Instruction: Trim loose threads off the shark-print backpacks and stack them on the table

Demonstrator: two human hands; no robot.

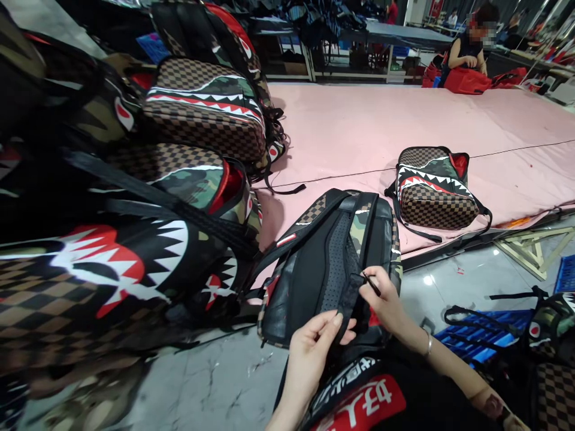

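A black backpack point(300, 281) lies back side up at the edge of the pink-covered table, its lower end toward my body. Its back has a perforated mesh strip, shoulder straps and patches of checker and camouflage print. My left hand point(317, 344) is closed, pinching a black strap point(342, 320) of this bag between thumb and fingers. Just above it to the right, my right hand point(381, 296) is closed around a slim dark tool point(372, 284), whose tip is close to the strap. The tool's exact kind is too small to make out.
Shark-mouth backpacks point(206, 114) are piled along the left. Another backpack point(438, 197) stands on the pink table point(341, 131) to the right. Blue crates point(489, 329) and a wooden frame point(534, 248) are on the floor at right. A person point(469, 54) handles red fabric at the far end.
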